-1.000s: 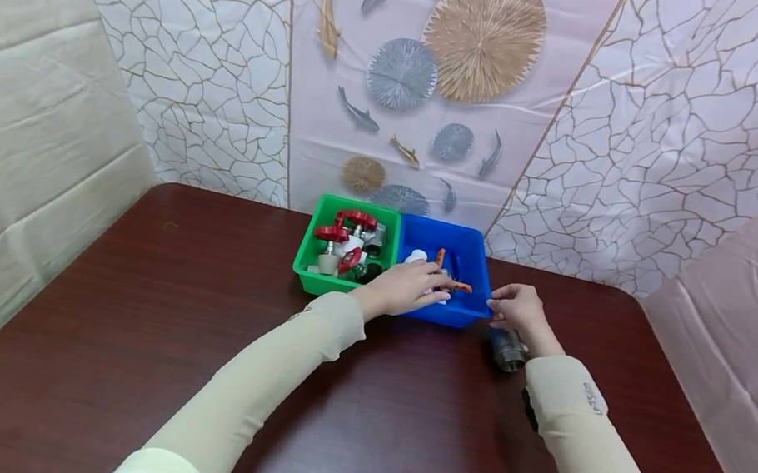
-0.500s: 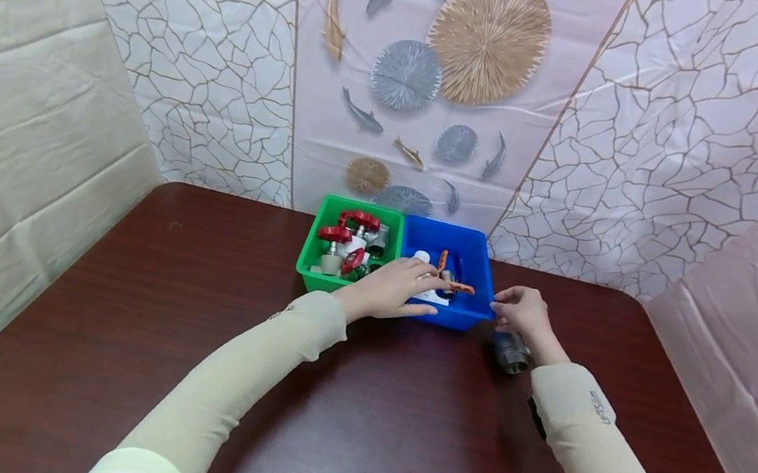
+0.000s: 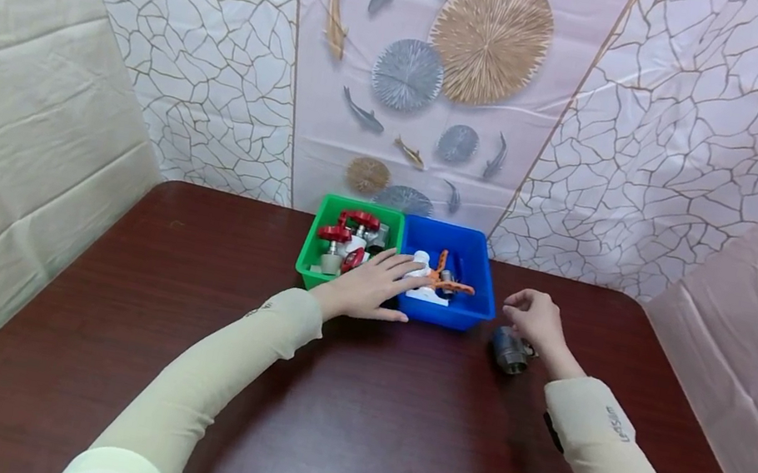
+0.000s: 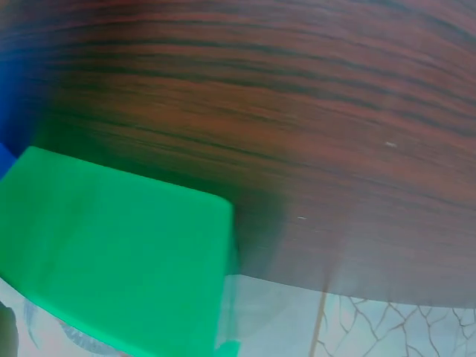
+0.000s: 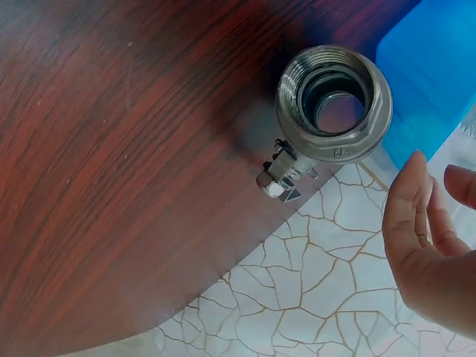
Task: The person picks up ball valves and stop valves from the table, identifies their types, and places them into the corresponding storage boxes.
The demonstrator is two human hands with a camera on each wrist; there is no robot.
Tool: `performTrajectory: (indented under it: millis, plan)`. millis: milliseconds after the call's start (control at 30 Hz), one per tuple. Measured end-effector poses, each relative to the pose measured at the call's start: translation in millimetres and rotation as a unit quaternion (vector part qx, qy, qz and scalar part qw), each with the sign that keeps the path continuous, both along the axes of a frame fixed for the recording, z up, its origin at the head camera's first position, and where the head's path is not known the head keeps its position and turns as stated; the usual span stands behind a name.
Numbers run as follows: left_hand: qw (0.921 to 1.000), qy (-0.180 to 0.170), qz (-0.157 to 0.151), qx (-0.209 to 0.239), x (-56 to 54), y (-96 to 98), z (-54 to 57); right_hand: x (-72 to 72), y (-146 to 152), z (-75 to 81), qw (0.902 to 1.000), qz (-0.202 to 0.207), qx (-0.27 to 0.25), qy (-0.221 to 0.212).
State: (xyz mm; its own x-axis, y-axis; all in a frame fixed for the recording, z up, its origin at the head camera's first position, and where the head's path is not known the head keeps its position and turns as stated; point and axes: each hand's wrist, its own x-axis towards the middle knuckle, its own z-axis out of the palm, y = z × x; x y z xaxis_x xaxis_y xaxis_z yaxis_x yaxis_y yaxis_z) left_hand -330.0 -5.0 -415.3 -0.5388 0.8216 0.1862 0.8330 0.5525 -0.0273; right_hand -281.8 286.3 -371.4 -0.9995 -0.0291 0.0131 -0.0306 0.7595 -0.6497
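Note:
My left hand [image 3: 373, 286] is stretched flat over the front of the two bins, fingers straight and holding nothing. Its fingertips overlap a white plastic valve [image 3: 426, 291] with an orange handle [image 3: 457, 287] in the blue bin [image 3: 463, 319]. Just right of that bin, a grey metal ball valve [image 3: 509, 352] sits on the table, its threaded opening turned up to the camera in the right wrist view. My right hand [image 3: 537, 324] hovers beside this valve, fingers loosely bent. In the right wrist view, a gap shows between that hand's thumb and fingers [image 5: 405, 216], with nothing in it.
Against the blue bin's left side stands a green bin [image 3: 306, 262], holding several valves with red handwheels [image 3: 361, 219]. Both stand near the back edge of the dark wooden table [image 3: 344, 433]. Patterned cloth [image 3: 225, 74] hangs behind it, and plain cloth closes both sides.
My left hand has moved left, uncovering more of the white valve and orange handle in the blue bin. My right hand has drawn back rightward from the blue bin's corner.

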Motion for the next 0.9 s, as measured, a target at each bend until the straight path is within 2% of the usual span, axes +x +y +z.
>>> performTrajectory:
  millis: [133,267,500,700,900]
  plan:
    - [0.9998,-0.019,-0.009,0.0,0.0,-5.7,-8.8,4.6,0,0.0,0.9991,0.006,0.038,0.019]
    - [0.9997,-0.02,-0.01,-0.007,0.9,-8.9,-15.2,6.9,-1,-0.1,0.9971,0.0,0.069,0.031]
    - [0.9996,-0.023,0.002,0.017,4.6,-12.3,-17.6,7.2,0,-2.1,0.9946,-0.003,0.097,0.037]
    - [0.9993,-0.019,0.019,0.026,5.5,-13.0,-20.9,8.2,5,-6.8,0.9928,0.011,0.119,-0.004]
    - [0.9999,-0.001,0.014,-0.004,6.4,-8.9,-20.6,9.0,10,-11.2,0.9884,0.026,0.13,-0.074]
